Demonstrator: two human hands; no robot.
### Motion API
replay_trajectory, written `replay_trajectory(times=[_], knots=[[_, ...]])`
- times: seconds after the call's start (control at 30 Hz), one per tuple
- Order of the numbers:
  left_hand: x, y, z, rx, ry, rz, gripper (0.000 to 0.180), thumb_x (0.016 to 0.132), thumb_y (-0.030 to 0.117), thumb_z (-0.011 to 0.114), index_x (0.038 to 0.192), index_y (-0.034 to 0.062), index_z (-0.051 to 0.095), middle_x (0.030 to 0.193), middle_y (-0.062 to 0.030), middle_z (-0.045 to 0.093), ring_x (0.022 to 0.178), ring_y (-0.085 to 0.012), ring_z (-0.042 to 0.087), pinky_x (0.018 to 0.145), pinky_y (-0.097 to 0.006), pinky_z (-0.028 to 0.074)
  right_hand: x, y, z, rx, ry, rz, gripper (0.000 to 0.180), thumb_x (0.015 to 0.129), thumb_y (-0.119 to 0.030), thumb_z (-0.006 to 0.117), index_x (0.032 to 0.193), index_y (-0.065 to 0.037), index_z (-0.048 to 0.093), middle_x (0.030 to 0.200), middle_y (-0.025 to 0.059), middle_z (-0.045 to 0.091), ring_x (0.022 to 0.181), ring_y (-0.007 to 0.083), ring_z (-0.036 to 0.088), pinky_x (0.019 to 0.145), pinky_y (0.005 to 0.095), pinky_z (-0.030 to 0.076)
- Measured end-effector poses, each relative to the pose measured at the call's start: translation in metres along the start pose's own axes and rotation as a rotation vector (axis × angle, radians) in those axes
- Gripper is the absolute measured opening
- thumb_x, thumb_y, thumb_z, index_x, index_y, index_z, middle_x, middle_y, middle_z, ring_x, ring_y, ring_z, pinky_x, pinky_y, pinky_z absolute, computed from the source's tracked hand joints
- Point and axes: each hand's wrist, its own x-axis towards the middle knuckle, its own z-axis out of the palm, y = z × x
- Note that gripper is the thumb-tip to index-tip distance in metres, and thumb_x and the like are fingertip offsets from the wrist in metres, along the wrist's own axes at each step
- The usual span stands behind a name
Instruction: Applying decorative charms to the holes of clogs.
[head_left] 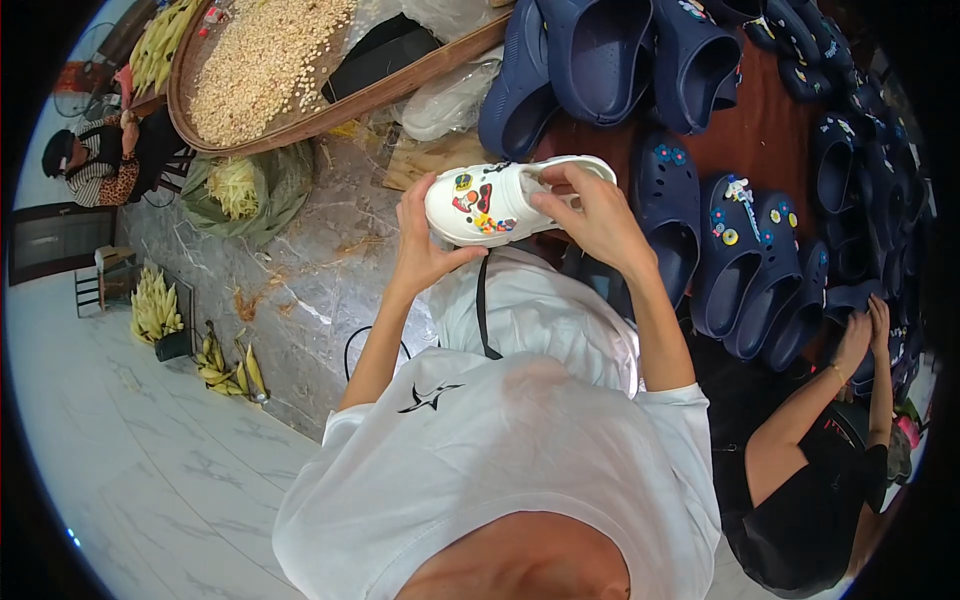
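A white clog (505, 208) with colourful charms on its toe is held up over my lap. My left hand (420, 238) grips it round the toe end, thumb along the near side. At the heel opening is my right hand (603, 222), its thumb and index finger reaching into the shoe and the other fingers on the far side. What those fingertips touch inside is hidden. Just right of the shoe stand several dark blue clogs (668, 205), some with flower charms.
A wide woven tray (340, 118) of corn kernels (255, 65) lies at the far left. A bag of husks (240, 195) and corn cobs (155, 305) are on the floor. Blue clogs cover a reddish table (710, 155). At right another person's hands (862, 340) handle a clog; one person sits far left.
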Motion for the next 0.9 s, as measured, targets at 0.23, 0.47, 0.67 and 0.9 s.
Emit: replay_trajectory(times=[0.23, 0.47, 0.67, 0.9], knots=[[-0.003, -0.004, 0.007, -0.037, 0.060, 0.070, 0.110, 0.053, 0.034, 0.096, 0.141, 0.0034, 0.037, 0.136, -0.0187, 0.044, 0.127, -0.0377, 0.040, 0.107, -0.049, 0.034, 0.003, 0.010, 0.000, 0.161, -0.237, 0.168, 0.040, 0.092, -0.030, 0.068, 0.109, 0.006, 0.067, 0.099, 0.0210, 0.072, 0.095, 0.0319, 0.071, 0.084, 0.0400, 0.053], [-0.004, -0.008, 0.011, -0.031, 0.083, 0.096, 0.111, 0.054, 0.036, 0.096, 0.141, 0.0030, 0.035, 0.138, -0.0200, 0.042, 0.130, -0.0392, 0.038, 0.109, -0.050, 0.033, 0.003, 0.011, 0.010, 0.063, -0.183, 0.091, 0.028, 0.089, -0.025, 0.066, 0.100, 0.000, 0.072, 0.086, 0.0218, 0.070, 0.082, 0.0352, 0.069, 0.075, 0.0444, 0.049], [-0.006, -0.007, 0.011, 0.073, 0.075, 0.133, 0.116, 0.054, 0.031, 0.098, 0.144, 0.0010, 0.029, 0.141, -0.0201, 0.036, 0.134, -0.0343, 0.039, 0.112, -0.044, 0.034, 0.000, 0.003, 0.015, 0.056, -0.110, 0.104, 0.023, 0.084, -0.016, 0.066, 0.095, 0.003, 0.071, 0.082, 0.0206, 0.069, 0.077, 0.0362, 0.067, 0.073, 0.0430, 0.049], [-0.013, -0.021, 0.019, 0.026, 0.083, 0.145, 0.114, 0.054, 0.031, 0.098, 0.142, 0.0027, 0.030, 0.142, -0.0213, 0.036, 0.135, -0.0359, 0.038, 0.112, -0.046, 0.033, -0.018, -0.003, 0.018, -0.082, 0.157, -0.042, 0.011, 0.086, -0.006, 0.061, 0.093, 0.003, 0.061, 0.090, 0.0189, 0.063, 0.082, 0.0392, 0.063, 0.073, 0.0468, 0.048]])
